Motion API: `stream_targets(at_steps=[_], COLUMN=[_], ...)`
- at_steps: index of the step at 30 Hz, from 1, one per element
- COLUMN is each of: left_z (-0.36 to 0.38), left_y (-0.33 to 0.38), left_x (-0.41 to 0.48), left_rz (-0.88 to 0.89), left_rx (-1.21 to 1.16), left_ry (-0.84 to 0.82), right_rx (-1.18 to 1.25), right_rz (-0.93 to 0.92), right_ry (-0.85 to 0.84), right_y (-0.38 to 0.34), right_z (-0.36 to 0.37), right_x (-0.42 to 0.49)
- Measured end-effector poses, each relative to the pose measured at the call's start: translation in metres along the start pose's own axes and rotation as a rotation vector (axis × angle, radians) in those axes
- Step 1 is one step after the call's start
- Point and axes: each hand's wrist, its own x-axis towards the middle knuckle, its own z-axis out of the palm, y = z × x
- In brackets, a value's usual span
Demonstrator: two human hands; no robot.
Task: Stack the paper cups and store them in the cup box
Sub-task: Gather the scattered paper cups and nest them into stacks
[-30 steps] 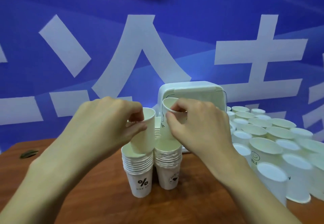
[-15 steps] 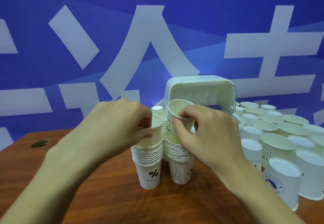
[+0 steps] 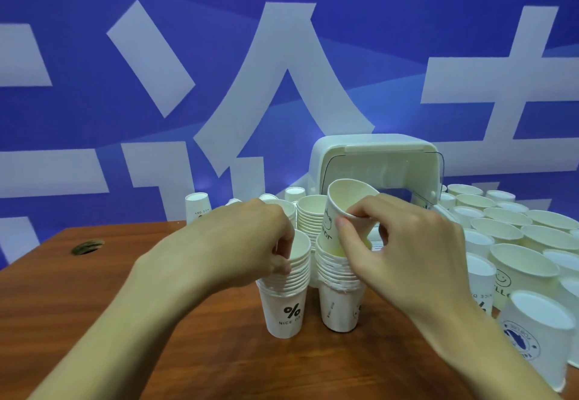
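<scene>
I have the right hand (image 3: 407, 249) pinching a tilted cup (image 3: 344, 208) at its lip, thumb on the outside wall and fingers (image 3: 363, 210) curled over the rim. Its base is just entering the mouth of the right-hand stack (image 3: 340, 302). The left hand (image 3: 247, 243) has its fingers curled round the top cup (image 3: 299, 250) of the percent-sign stack (image 3: 283, 308); that cup looks nearly seated. Both stacks stand on the bench (image 3: 156, 321) at centre frame, just beside each other. A third stack (image 3: 310, 214) sits behind them, and behind that the cup box (image 3: 376, 161), apparently open towards me, its inside mostly hidden.

My worry is the tilt. If I press down while the cup leans, I judge its base could catch on the rim below. That could crease the paper or shove the whole stack into its neighbour. The stacks are tall and narrow, so a sideways nudge from either wrist could topple them. The rims under the tilted cup look uneven and frayed, which may make nesting stick.

The cups are thin white paper, matte and tapered, with rolled lips. They are light and easily crushed by a hard pinch. The loose cups (image 3: 517, 243) crowd the right of the frame, some upside down. The box is smooth white plastic with rounded corners, and the bench is glossy reddish wood grain.
</scene>
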Motion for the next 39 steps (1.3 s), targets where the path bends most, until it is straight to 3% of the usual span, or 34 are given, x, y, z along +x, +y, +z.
stream_targets(at_steps=[7, 15, 21, 22, 25, 27, 30, 33, 36, 39], left_z=[0.001, -0.001, -0.003, -0.005, -0.013, -0.023, -0.041, -0.053, -0.049, -0.023], left_y=[-0.002, 0.001, 0.001, 0.000, -0.007, -0.014, -0.029, -0.053, -0.087, -0.118], left_x=[0.001, 0.001, -0.001, -0.002, -0.007, -0.006, 0.011, 0.051, 0.099, 0.139], left_rz=[0.017, 0.006, 0.017, 0.026, 0.032, 0.033, 0.025, -0.016, -0.078, -0.159], left_rx=[-0.034, -0.064, -0.125, -0.143, -0.215, -0.261, -0.219, -0.032, 0.060, 0.004], left_ry=[-0.012, -0.044, -0.048, -0.030, 0.096, 0.197, 0.291, 0.336, 0.286, 0.148], right_rx=[0.049, -0.104, -0.135, -0.085, -0.085, -0.112, -0.070, -0.050, 0.005, -0.066], right_rz=[0.013, -0.063, -0.062, -0.031, 0.104, 0.071, -0.002, -0.045, 0.022, -0.002], right_ry=[0.030, -0.337, -0.420, -0.378, -0.042, -0.051, -0.228, -0.423, -0.656, -0.866], right_y=[0.005, 0.002, -0.005, -0.007, -0.016, -0.021, -0.032, -0.043, -0.035, -0.023], right_z=[-0.005, 0.013, 0.017, 0.017, 0.013, 0.011, 0.031, 0.077, 0.129, 0.180], right_x=[0.002, -0.015, -0.003, -0.001, 0.013, 0.033, 0.077, 0.126, 0.166, 0.183])
